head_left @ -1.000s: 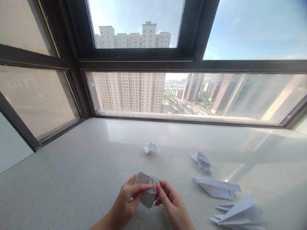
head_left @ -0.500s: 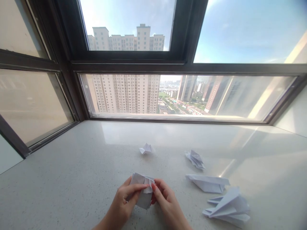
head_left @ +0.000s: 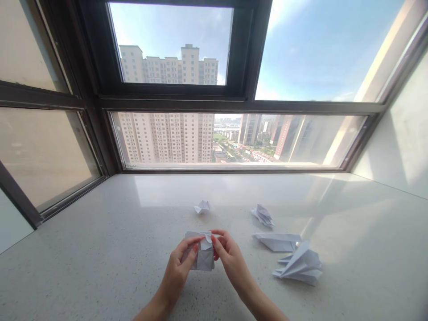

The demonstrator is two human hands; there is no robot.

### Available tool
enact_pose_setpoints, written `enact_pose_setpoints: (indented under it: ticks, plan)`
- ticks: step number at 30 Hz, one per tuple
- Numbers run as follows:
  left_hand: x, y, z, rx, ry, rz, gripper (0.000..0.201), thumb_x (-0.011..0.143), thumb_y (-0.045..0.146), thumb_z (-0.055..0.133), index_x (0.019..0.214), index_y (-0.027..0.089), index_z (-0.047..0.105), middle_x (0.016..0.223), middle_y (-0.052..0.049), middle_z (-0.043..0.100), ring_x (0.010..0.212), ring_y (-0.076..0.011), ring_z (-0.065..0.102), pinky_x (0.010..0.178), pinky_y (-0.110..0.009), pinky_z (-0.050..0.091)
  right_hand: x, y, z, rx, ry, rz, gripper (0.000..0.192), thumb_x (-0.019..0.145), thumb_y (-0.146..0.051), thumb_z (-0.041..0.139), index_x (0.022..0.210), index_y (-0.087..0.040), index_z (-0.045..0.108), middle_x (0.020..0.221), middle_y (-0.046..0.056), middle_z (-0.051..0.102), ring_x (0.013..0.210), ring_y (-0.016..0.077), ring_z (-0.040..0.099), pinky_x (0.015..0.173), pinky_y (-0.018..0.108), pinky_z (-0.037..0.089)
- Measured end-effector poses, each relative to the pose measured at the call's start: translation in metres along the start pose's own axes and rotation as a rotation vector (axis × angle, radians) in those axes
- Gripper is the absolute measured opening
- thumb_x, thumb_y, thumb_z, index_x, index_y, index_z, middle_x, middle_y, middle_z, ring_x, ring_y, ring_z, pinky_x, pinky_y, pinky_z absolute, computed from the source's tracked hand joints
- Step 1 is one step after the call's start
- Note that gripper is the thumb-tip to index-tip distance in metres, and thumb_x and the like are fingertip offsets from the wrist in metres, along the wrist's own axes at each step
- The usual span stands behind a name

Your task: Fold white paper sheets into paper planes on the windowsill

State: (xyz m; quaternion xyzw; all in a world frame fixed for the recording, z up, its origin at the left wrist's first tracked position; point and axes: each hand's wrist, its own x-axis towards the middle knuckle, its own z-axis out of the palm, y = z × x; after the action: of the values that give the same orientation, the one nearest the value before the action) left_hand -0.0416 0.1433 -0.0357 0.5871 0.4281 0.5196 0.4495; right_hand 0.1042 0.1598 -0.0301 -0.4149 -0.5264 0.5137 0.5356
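Over the speckled white stone sill [head_left: 100, 249], left hand [head_left: 179, 260] and right hand [head_left: 230, 252] pinched a folded white paper square [head_left: 204, 261], the right at its small flap [head_left: 205, 244]; it had just turned straighter, so folding seemed unfinished.

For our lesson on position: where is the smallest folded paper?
In the head view, the smallest folded paper lies on the sill between the held paper and window, left of the other loose papers.

"What is seen beyond the front window frame [head_left: 187, 106]?"
"An apartment block [head_left: 170, 138] is seen behind its left part, darker towers [head_left: 249, 129] near its middle."
"And indoors?"
"A speckled sill [head_left: 100, 232] is set below it, a white wall [head_left: 404, 138] to its right."
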Motion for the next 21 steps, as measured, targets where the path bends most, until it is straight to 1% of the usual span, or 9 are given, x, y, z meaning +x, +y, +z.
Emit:
enact_pose_setpoints:
  ticks: [3, 5, 7, 9, 12, 15, 18, 21]
  plan:
    - [0.000, 0.000, 0.000, -0.002, 0.035, -0.011, 0.033, 0.077, 0.035, 0.051, 0.104, 0.016, 0.059, 0.108, -0.008, 0.061, 0.099, -0.0227, 0.055, 0.086, -0.033, 0.042, 0.000, 0.004, -0.007, 0.022, 0.010, -0.050, 0.040, 0.074, -0.048, 0.052, 0.101, -0.018, 0.048, 0.062, -0.002, 0.055, 0.056, 0.0125, 0.052, 0.052, 0.025, 0.044]
    - [0.001, -0.001, 0.000, 0.003, 0.066, 0.000, 0.035, 0.076, 0.034, 0.052, 0.106, 0.017, 0.058, 0.109, -0.008, 0.060, 0.102, -0.0225, 0.054, 0.089, -0.032, 0.040, 0.000, 0.006, -0.012, 0.024, 0.001, -0.062, 0.039, 0.074, -0.047, 0.052, 0.101, -0.019, 0.048, 0.067, -0.001, 0.057, 0.060, 0.0138, 0.054, 0.054, 0.026, 0.045]
    - [0.000, -0.002, 0.001, -0.006, 0.067, 0.012, 0.035, 0.076, 0.032, 0.052, 0.108, 0.018, 0.057, 0.111, -0.008, 0.060, 0.103, -0.0221, 0.053, 0.089, -0.031, 0.040, 0.001, 0.008, -0.014, 0.036, -0.005, -0.062, 0.039, 0.074, -0.048, 0.053, 0.101, -0.019, 0.048, 0.068, 0.000, 0.057, 0.060, 0.0141, 0.054, 0.053, 0.027, 0.044]
    - [-0.001, -0.004, 0.003, -0.025, 0.025, 0.012, 0.034, 0.077, 0.031, 0.052, 0.108, 0.019, 0.057, 0.110, -0.008, 0.060, 0.102, -0.0220, 0.054, 0.088, -0.030, 0.041, 0.001, 0.011, -0.013, 0.049, -0.005, -0.049, 0.040, 0.074, -0.049, 0.053, 0.101, -0.019, 0.049, 0.064, -0.001, 0.055, 0.058, 0.0134, 0.052, 0.051, 0.025, 0.043]
    - [-0.003, -0.005, 0.007, -0.036, -0.061, -0.009, 0.029, 0.076, 0.032, 0.053, 0.101, 0.019, 0.061, 0.106, -0.008, 0.062, 0.098, -0.0221, 0.056, 0.084, -0.030, 0.043, 0.000, 0.017, -0.011, 0.033, -0.009, -0.036, 0.040, 0.072, -0.047, 0.057, 0.099, -0.018, 0.051, 0.058, -0.004, 0.052, 0.053, 0.0117, 0.048, 0.048, 0.023, 0.038]
    - [-0.002, -0.005, 0.007, -0.034, -0.074, -0.065, 0.026, 0.075, 0.033, 0.055, 0.096, 0.019, 0.064, 0.101, -0.008, 0.064, 0.094, -0.0219, 0.058, 0.082, -0.029, 0.044, -0.003, 0.021, -0.010, 0.016, -0.027, -0.039, 0.042, 0.070, -0.044, 0.059, 0.102, -0.018, 0.050, 0.056, -0.006, 0.049, 0.050, 0.0108, 0.046, 0.046, 0.021, 0.035]
    - [0.000, -0.007, 0.006, -0.069, -0.031, -0.122, 0.027, 0.072, 0.033, 0.059, 0.094, 0.019, 0.065, 0.099, -0.007, 0.065, 0.090, -0.0211, 0.058, 0.079, -0.028, 0.045, 0.000, 0.019, -0.011, -0.051, -0.023, -0.060, 0.039, 0.074, -0.042, 0.054, 0.105, -0.019, 0.048, 0.061, -0.003, 0.053, 0.055, 0.0123, 0.050, 0.049, 0.023, 0.040]
    - [0.002, -0.012, 0.005, -0.168, 0.032, -0.215, 0.031, 0.069, 0.036, 0.062, 0.094, 0.018, 0.064, 0.094, -0.006, 0.065, 0.079, -0.0196, 0.059, 0.069, -0.028, 0.048, 0.013, 0.016, -0.013, -0.251, 0.067, -0.126, 0.030, 0.078, -0.037, 0.047, 0.101, -0.018, 0.052, 0.076, 0.003, 0.057, 0.064, 0.0150, 0.055, 0.052, 0.025, 0.045]
